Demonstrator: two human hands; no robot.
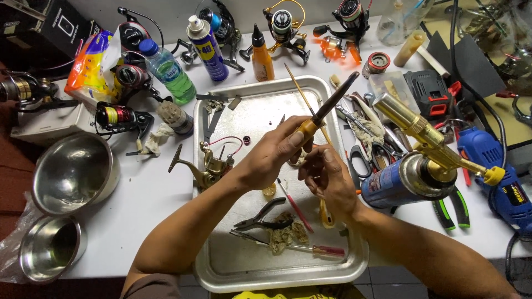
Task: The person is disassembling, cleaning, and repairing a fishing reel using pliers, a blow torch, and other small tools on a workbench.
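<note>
My left hand (270,156) is closed around the yellow handle of a screwdriver (327,108), held above the metal tray (221,271); its long axis runs on a diagonal, the dark end pointing up and to the right, away from me, the handle end low and left inside my fist; my right hand (327,177) sits just beside the left, fingers curled inward near the handle's base, though I cannot tell what, if anything, it pinches.

In the tray lie black-handled pliers (260,217), a red-handled screwdriver (318,250), a dirty rag (285,235) and a stripped gold reel body (209,166) near the left rim.

At the back of the table stands a blue spray can (206,49) with a yellow label and white cap, upright; right of it an orange squeeze bottle (262,55) with a black nozzle; left of the can a clear plastic bottle (169,69) with a blue cap and green label lies tilted; an orange and yellow bag (88,63) sits at the far left.

To my right a blue gas canister (393,182) lies on its side, carrying a brass torch head (426,135) that slants up toward the left; a blue power drill (499,171) lies beyond it; two steel bowls (72,171) stand at the left edge.
</note>
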